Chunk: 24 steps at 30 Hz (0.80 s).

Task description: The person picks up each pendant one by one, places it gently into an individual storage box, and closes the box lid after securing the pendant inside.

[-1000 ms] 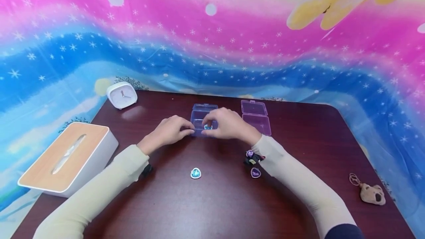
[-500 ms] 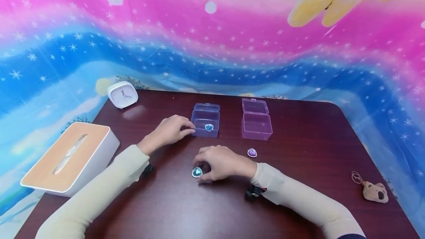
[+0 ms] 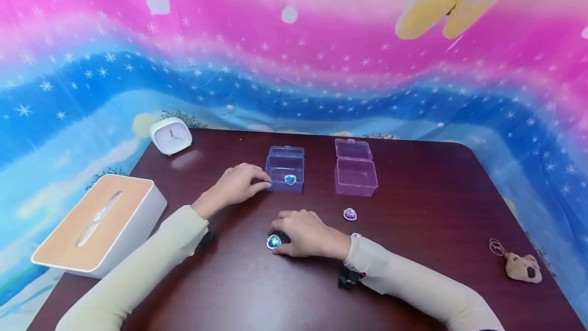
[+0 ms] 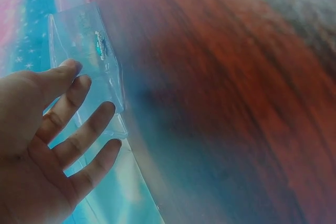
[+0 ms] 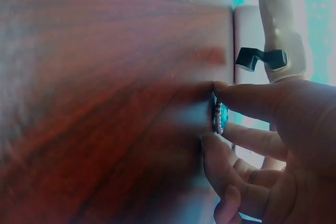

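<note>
Slipping looks the likeliest trouble: the right hand's grip [image 3: 305,234] curls thumb and fingertips round only the rim of the low blue gem [image 3: 274,241], on the desk [image 3: 229,280] well inside both side edges. The left hand's grip [image 3: 236,184], fingers spread, could shove the blue box [image 3: 280,187] askew. The gem is glossy, faceted, pale-beaded.

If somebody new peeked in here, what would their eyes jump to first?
Probably the bright pink-and-blue snowflake backdrop behind the dark table. Next, maybe the sparkly blue gem on the tabletop by the right hand's thumb. Then another gem, inside the open blue box beside the left hand.
</note>
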Each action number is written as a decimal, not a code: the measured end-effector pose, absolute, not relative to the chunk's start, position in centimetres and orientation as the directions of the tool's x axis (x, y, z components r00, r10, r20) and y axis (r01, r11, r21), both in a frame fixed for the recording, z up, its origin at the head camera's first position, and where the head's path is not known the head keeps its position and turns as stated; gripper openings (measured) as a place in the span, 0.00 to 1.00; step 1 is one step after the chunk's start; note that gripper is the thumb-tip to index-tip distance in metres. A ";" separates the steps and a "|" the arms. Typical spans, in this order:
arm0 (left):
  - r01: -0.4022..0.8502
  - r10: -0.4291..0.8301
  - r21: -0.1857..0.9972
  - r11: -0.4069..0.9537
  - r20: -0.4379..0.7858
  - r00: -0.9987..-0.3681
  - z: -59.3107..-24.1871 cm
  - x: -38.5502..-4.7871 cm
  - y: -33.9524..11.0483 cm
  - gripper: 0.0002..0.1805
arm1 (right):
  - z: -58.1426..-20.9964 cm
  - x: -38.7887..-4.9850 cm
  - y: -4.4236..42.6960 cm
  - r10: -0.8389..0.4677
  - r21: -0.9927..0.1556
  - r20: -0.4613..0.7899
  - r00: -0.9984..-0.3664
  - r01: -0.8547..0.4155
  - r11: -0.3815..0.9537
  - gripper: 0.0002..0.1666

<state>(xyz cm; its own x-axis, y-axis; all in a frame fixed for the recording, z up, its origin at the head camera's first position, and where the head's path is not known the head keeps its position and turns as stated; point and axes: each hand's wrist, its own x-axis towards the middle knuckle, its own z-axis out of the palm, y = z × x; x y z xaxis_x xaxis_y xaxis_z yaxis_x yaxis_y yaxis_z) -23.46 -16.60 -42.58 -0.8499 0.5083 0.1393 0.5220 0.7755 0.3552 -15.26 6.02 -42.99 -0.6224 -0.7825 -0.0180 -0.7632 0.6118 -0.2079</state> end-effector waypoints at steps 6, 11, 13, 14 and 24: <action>0.518 0.503 0.366 0.773 0.144 -0.852 -42.8 -23.3 -16.4 0.10 | -43.2 -15.6 5.9 -0.789 -0.210 -0.023 -0.615 -0.768 0.605 0.16; 0.517 0.504 0.372 0.771 0.140 -0.852 -42.9 -23.3 -16.5 0.10 | -43.3 -15.8 5.8 -0.784 -0.237 -0.016 -0.621 -0.759 0.606 0.16; 0.514 0.503 0.375 0.771 0.137 -0.854 -43.0 -23.2 -16.5 0.10 | -43.4 -15.8 5.9 -0.783 -0.256 -0.013 -0.622 -0.755 0.604 0.16; 0.513 0.503 0.376 0.771 0.134 -0.854 -43.0 -23.2 -16.5 0.10 | -43.5 -15.8 5.9 -0.783 -0.262 -0.012 -0.622 -0.754 0.602 0.16; 0.521 0.507 0.369 0.770 0.143 -0.850 -42.9 -23.3 -16.5 0.10 | -43.4 -15.2 6.1 -0.781 -0.210 0.020 -0.624 -0.766 0.607 0.19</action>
<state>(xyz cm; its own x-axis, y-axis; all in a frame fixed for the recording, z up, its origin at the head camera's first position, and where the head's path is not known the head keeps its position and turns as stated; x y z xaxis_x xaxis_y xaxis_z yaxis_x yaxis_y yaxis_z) -23.27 -16.49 -42.94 -0.8500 0.5071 0.1426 0.5211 0.7695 0.3692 -15.20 6.08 -43.35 -0.6240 -0.7812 0.0200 -0.7665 0.6068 -0.2104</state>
